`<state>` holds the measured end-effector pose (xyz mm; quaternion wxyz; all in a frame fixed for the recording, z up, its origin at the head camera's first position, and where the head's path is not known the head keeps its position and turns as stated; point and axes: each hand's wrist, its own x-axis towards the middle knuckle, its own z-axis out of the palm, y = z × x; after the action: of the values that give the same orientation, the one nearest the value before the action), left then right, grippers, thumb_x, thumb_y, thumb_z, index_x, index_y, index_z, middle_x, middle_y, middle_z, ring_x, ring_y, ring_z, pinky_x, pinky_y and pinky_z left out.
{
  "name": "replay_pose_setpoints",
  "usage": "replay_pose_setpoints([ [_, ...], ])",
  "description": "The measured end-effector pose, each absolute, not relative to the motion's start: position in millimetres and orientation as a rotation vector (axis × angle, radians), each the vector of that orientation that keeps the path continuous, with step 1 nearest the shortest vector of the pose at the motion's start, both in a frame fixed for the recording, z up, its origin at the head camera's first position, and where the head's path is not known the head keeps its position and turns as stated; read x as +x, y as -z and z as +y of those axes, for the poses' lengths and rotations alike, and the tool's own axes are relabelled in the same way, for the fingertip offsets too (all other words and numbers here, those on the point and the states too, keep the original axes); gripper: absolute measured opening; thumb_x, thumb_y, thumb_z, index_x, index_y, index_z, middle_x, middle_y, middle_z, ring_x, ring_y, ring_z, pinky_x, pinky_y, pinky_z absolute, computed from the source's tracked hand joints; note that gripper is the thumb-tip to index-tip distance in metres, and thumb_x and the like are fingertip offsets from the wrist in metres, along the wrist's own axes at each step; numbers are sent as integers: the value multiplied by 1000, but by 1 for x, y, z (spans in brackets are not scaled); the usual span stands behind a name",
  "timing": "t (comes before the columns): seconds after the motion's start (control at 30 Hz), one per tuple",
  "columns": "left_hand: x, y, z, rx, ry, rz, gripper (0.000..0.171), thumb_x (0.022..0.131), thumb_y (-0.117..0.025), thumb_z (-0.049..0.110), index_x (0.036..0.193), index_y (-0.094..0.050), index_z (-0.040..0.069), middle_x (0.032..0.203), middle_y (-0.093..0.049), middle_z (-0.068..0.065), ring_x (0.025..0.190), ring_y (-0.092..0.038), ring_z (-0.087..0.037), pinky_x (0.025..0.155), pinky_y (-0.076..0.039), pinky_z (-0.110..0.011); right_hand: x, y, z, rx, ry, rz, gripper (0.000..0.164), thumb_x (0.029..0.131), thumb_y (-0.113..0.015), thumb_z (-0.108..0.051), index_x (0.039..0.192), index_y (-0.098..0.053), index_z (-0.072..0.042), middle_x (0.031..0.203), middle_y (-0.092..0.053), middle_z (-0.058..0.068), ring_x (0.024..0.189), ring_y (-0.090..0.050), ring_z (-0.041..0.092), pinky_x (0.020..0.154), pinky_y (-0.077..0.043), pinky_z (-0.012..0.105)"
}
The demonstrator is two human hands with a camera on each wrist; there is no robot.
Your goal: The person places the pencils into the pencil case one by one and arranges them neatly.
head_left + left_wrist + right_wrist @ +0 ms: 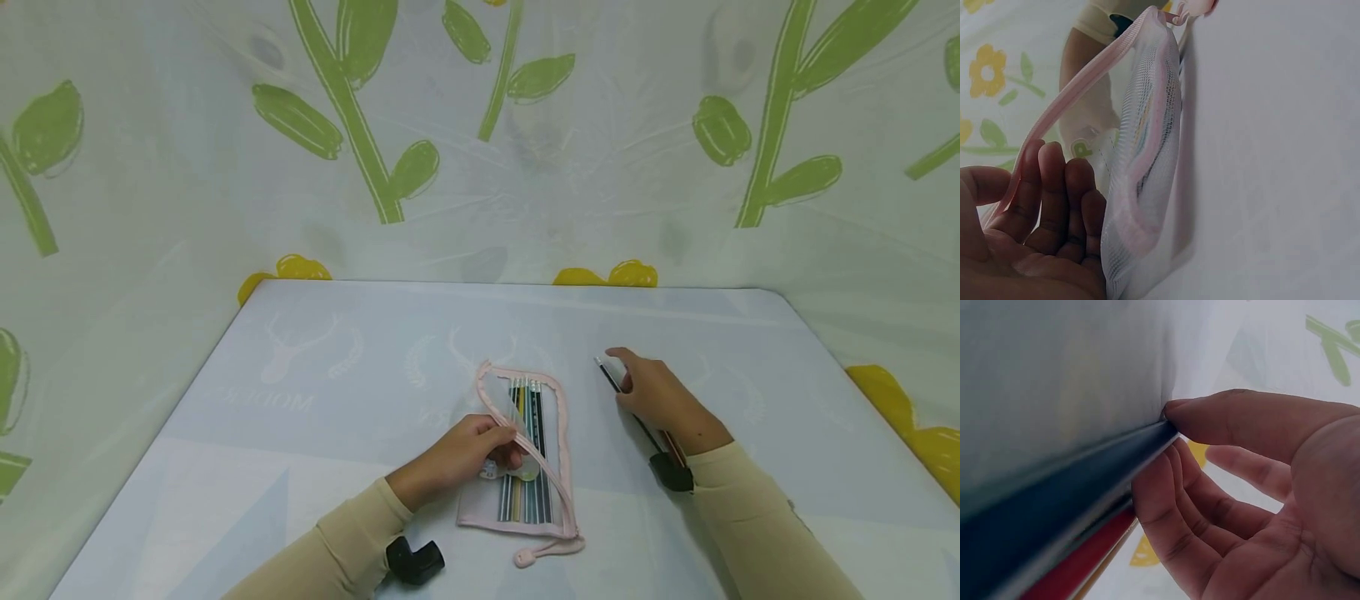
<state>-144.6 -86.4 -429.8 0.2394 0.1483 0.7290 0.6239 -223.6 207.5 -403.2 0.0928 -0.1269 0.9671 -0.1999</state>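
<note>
A see-through mesh pencil case (480,510) with pink edging lies on the table. Several pencils (537,417) lie lengthwise in it. My left hand (468,450) pinches the pink zipper strip (1054,112) between thumb and fingers and lifts it, so the mouth gapes, as the left wrist view shows. To the right of the case, my right hand (660,396) pinches a dark pencil (1085,481) between thumb and fingertips. Below that pencil in the right wrist view runs a red one (1088,559), and a thin tan edge shows beside it.
The pale table (225,467) has faint deer and leaf prints. A pink zipper pull (525,557) hangs off the case's near corner. Behind the table hangs a white sheet (600,183) with green leaves and yellow flowers. Black wrist cameras (415,561) sit on both wrists.
</note>
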Motion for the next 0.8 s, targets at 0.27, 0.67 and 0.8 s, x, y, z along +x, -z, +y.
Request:
replay_pose_setpoints([
  [0.27,-142,426,-88,400,-1723,1992,37,104,-44,19,100,-68,-9,82,-67,-2,79,-61,-9,80,-50,-26,-220,399,202,-378,605,2864,70,84,-63,6,149,-37,-1,89,-65,13,75,-57,21,66,-51,34],
  [0.67,-144,428,-86,384,-1716,1985,37,105,-43,20,98,-68,-7,79,-65,3,80,-62,-9,80,-50,-24,-220,392,207,-491,682,2877,74,85,-63,4,152,-31,-2,93,-63,16,70,-54,19,59,-47,29],
  [0.8,-145,429,-86,382,-1706,1988,37,105,-43,20,99,-69,-5,79,-65,4,81,-62,-9,81,-49,-25,-219,389,207,-492,742,2861,74,87,-62,3,153,-29,-4,95,-63,15,73,-57,19,60,-49,29],
])
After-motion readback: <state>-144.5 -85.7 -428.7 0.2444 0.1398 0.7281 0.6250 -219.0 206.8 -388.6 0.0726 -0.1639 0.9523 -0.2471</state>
